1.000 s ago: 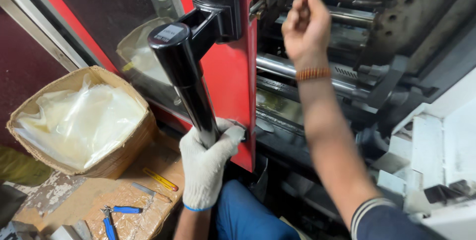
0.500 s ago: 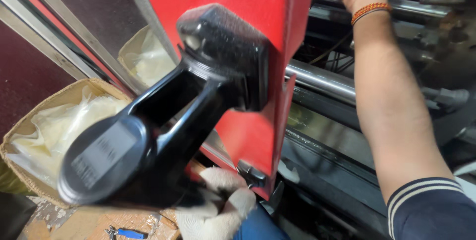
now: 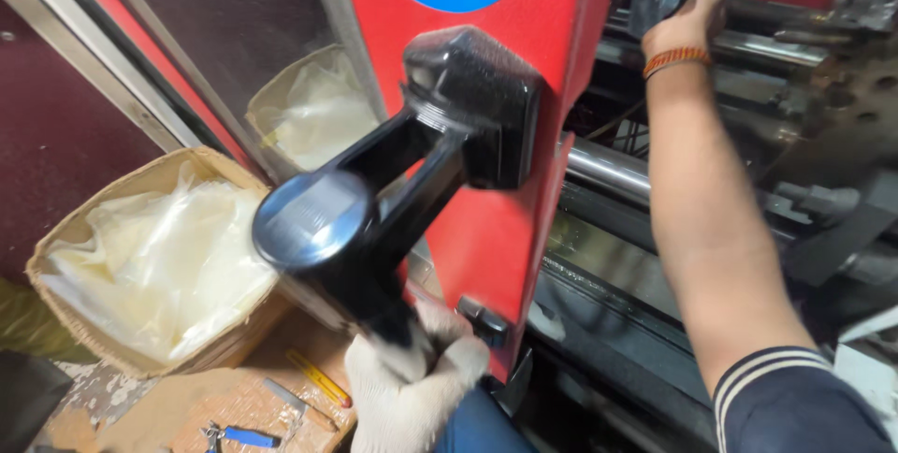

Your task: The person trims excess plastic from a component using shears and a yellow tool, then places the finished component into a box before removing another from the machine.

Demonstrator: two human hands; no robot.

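Observation:
My left hand (image 3: 404,392), in a white knit glove, grips the lower end of a big black door handle (image 3: 374,219) fixed to a red machine door (image 3: 505,60). My bare right hand (image 3: 687,28), an orange band on its wrist, reaches far up into the machine's dark interior (image 3: 804,135) and touches metal parts there. Whether it holds anything is hidden by the machine parts.
A cardboard box lined with clear plastic (image 3: 140,257) stands at the left, with a second such box (image 3: 309,107) behind the door's window. Blue-handled pliers (image 3: 238,436) and a yellow tool (image 3: 318,378) lie on a worn board. A shiny steel bar (image 3: 608,172) crosses the machine.
The view has moved closer to the handle and upward. My right arm has stretched further into the machine. My left hand stays on the handle's lower end.

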